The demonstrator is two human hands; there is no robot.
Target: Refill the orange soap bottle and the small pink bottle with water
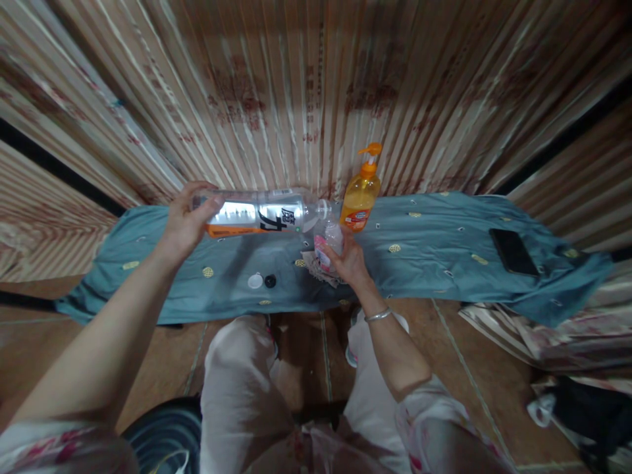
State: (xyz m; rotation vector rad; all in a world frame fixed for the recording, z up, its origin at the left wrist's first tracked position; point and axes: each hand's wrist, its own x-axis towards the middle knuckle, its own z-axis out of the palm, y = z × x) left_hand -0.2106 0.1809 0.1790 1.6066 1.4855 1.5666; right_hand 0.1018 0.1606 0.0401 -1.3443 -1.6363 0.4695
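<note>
My left hand (190, 216) grips the base end of a large clear plastic bottle (276, 212) with a silver and orange label. The bottle lies nearly level in the air, its uncapped neck pointing right. Below that neck my right hand (348, 259) is wrapped round a small clear bottle (326, 242) with a pink label. The two mouths are close together; whether they touch I cannot tell. Under the small bottle lies a crumpled greyish cloth (318, 268). A white cap (255, 281) and a black cap (270, 281) rest on the teal cloth nearby.
An orange pump bottle (361, 197) stands just behind my right hand. Farther right, a black phone (513, 251) lies on the teal cloth (424, 263) covering the narrow bench. A striped curtain (276, 99) hangs close behind. A dark round tub (162, 434) is at lower left.
</note>
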